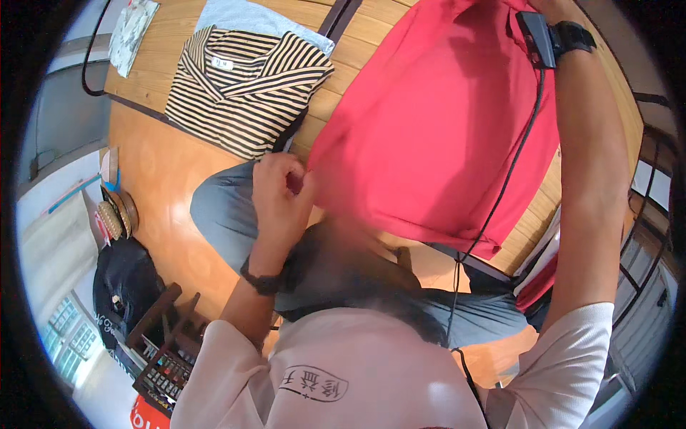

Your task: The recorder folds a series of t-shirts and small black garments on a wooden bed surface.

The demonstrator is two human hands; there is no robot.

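Note:
A red garment (436, 129) hangs spread in front of me over a low wooden table (371, 32). My left hand (282, 193) pinches its lower left corner, fingers closed on the cloth. My right arm reaches up to the top edge of the picture, where my right hand (554, 8) is mostly cut off; it appears to hold the garment's upper edge. A black strap with a small black device (547, 39) sits on that wrist, and a black cable runs down from it. A folded black-and-cream striped shirt (246, 86) lies on the table to the left.
A light grey folded cloth (250, 16) lies under the striped shirt. A patterned cloth (132, 32) sits at the table's far left. On the wooden floor at left are a dark bag (125, 282), woven items (114, 214) and a rack of small things (164, 368).

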